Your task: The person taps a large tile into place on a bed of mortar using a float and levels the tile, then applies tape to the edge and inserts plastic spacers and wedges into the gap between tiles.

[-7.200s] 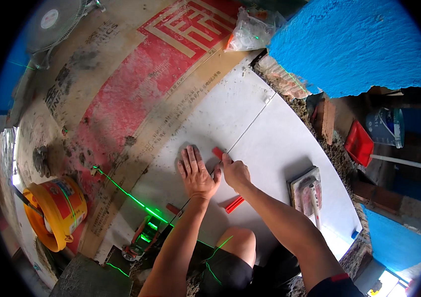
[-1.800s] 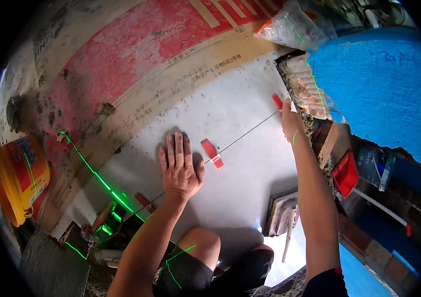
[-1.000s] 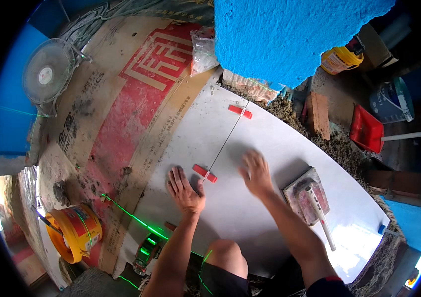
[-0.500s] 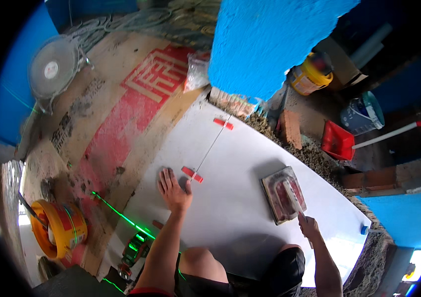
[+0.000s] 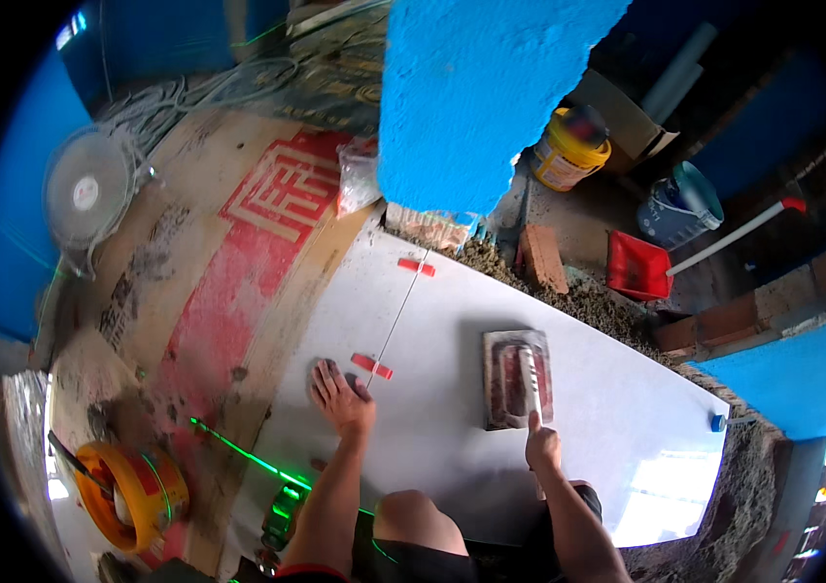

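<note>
My right hand [image 5: 543, 451] is wrapped round the white handle of a square, flat-headed tile tamper [image 5: 501, 381]. Its grimy reddish-brown head is over the large white tile [image 5: 423, 437]; a shadow shows beside it, but I cannot tell whether it touches. Palm down, my left hand [image 5: 343, 400] rests on the tile with fingers spread, left of the joint. Near its fingertips, a red levelling clip [image 5: 372, 366] straddles the joint. A second red clip [image 5: 416, 266] sits farther up the same joint.
A green laser level [image 5: 282, 515] casts a line beside my left forearm. Yellow buckets stand at left [image 5: 131, 496] and far right. A blue pillar [image 5: 471, 107] rises beyond the tile. Rough mortar, a brick [image 5: 542, 258] and a red dustpan [image 5: 638, 266] lie along the right edge.
The tile tamper has shifted left across the tile and turned straighter, with my right hand moving along. My left hand stays flat near the clip. The view has shifted slightly.
</note>
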Available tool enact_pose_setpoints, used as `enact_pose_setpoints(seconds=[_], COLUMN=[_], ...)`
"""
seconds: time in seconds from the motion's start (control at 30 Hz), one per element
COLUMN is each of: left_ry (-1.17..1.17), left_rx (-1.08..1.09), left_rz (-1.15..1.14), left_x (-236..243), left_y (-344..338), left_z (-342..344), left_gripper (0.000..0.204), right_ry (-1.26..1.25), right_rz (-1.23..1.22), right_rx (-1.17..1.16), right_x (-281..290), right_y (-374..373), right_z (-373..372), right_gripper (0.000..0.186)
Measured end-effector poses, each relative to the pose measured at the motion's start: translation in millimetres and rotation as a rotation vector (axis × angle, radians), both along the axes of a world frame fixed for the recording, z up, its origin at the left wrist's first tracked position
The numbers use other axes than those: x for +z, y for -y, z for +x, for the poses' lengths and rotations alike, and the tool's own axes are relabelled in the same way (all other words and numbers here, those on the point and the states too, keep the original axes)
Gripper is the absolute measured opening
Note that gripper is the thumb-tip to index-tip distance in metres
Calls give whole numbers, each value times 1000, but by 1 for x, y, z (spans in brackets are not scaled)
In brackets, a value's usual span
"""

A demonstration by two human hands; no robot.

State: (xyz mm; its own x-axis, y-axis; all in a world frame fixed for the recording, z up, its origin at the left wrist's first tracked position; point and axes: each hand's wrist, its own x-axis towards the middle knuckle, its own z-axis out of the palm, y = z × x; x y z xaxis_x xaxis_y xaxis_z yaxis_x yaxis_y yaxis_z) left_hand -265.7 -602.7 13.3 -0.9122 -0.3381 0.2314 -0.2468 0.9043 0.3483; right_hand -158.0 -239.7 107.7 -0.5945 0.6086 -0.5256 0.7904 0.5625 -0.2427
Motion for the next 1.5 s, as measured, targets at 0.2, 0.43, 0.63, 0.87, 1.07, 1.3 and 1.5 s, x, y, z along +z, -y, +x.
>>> enact_pose_setpoints(seconds=[0.2,0.43,0.63,0.87,1.07,1.3,1.5], left_ry=[-161,-173,-218,-233,59,394,425], left_rx=[-124,-101,-202,-240,-198,-450,-709], left_rz=[-73,-444,-531,-822,-1291,-687,-710], left_x=[-29,-57,-64,-57,-47,-29,-9], left_y=[18,41,45,58,53,-30,-141], left_z=[4,-8,-14,-25,15,70,74], left_gripper=[54,49,51,56,65,65,62], right_ry=[183,-41,71,-365,170,151,202], right_rz=[222,-211,-305,-264,127,169,35], right_rx=[548,71,320,-295,-243,-299,-357], right_x=[-23,1,96,144,7,-38,-13], right_y=[0,11,-39,-198,-245,-249,-273], right_z=[-17,-20,68,263,340,344,325], right_gripper=[34,66,56,55,117,138,140])
